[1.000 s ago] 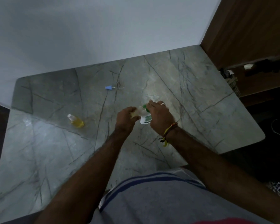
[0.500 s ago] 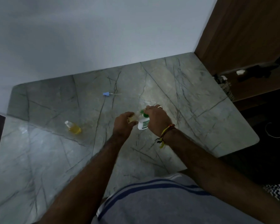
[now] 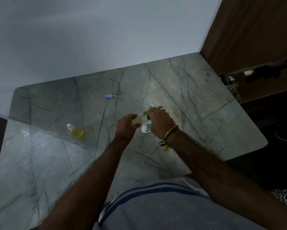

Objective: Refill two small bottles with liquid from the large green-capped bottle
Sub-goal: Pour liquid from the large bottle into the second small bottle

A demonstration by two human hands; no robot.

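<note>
Fingers [image 3: 153, 112] of the right hand [image 3: 159, 122] curl over the large green-capped bottle [image 3: 146, 126], at frame centre.

Fingers of the left hand [image 3: 126, 125] pinch a small bottle [image 3: 134, 121] touching the big one's top; over the last second both hands have barely shifted, so the pour into this bottle seems to be going on. The other small bottle [image 3: 75, 130], yellow inside, lies well apart at left on the bench [image 3: 205, 113], likely already filled. A blue-tipped piece [image 3: 110, 96] lies beyond. The green cap, the two mouths and any stream are hidden by hands and dim light.
</note>
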